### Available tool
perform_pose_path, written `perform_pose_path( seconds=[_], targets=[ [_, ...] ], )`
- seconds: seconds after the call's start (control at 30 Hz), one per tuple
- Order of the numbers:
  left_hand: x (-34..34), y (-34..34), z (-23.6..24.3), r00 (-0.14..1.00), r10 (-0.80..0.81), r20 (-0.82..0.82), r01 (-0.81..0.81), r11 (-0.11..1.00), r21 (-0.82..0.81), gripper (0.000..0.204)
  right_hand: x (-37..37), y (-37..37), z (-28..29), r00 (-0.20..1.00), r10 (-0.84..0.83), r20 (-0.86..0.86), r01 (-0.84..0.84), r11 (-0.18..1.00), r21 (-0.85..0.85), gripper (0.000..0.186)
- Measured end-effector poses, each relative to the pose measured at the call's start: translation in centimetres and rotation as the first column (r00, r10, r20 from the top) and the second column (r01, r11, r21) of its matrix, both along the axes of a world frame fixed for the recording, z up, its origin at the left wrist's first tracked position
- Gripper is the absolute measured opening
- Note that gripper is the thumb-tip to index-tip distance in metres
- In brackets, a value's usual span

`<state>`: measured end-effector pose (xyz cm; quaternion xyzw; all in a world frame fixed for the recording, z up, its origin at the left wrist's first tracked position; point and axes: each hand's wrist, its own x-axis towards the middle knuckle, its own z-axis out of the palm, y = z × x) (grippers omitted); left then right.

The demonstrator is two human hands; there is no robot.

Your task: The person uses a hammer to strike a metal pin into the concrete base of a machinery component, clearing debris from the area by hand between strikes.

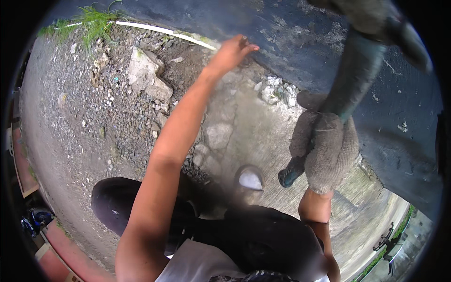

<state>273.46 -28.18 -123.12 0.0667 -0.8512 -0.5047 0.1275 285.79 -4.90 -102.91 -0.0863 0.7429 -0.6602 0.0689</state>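
My left hand (232,54), bare, reaches up beside the dark grey-blue surface (277,35), its fingers loosely bent and apart. My right hand (329,150), in a grey knitted glove, grips the dark green handle (354,70) of a tool, whose bulky, dirty upper part (371,16) reaches to the top right of the view; I cannot make out its exact shape. The handle's lower end sticks out below the glove. Under the hands, near my knees, a small round shape with a white middle (250,181) lies on rough concrete (249,113).
Gravel (108,122), a broken rock chunk (145,75) and white chips (277,91) lie along the dark surface's edge, with a white pipe (157,29) and grass (96,23) at upper left. Red boards (56,254) and a bicycle-like object (387,246) are at the rims.
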Motion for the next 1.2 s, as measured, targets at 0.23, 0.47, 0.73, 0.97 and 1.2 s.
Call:
perform_pose_path(
  seconds=[0.23, 0.47, 0.73, 0.97, 1.2],
  targets=[
    [0.1, -0.3, 1.3, 0.974, -0.155, 0.167, 0.147, 0.987, 0.061, 0.044, -5.0, -4.1, -1.7, 0.889, 0.193, 0.416, -0.384, 0.808, 0.447, 0.034],
    [-0.2, -0.8, 0.4, 0.977, -0.201, 0.076, 0.207, 0.974, -0.093, 0.066, -3.0, -3.0, 1.8, 0.897, 0.170, 0.409, -0.310, 0.900, 0.307, 0.035],
    [-0.2, -0.1, 0.3, 0.988, -0.154, 0.022, 0.155, 0.985, -0.079, 0.064, -4.5, -1.1, -1.3, 0.973, 0.212, -0.095, -0.217, 0.975, -0.044, 0.031],
    [0.7, 0.0, 1.1, 0.978, -0.183, 0.101, 0.189, 0.980, -0.054, 0.079, -5.4, -2.3, -3.0, 0.882, 0.095, 0.462, -0.277, 0.896, 0.346, 0.047],
    [0.8, -0.8, 1.6, 0.979, -0.178, 0.103, 0.183, 0.982, -0.041, 0.073, -2.6, 1.7, 1.0, 0.960, -0.277, 0.027, 0.247, 0.894, 0.374, 0.030]
  ],
)
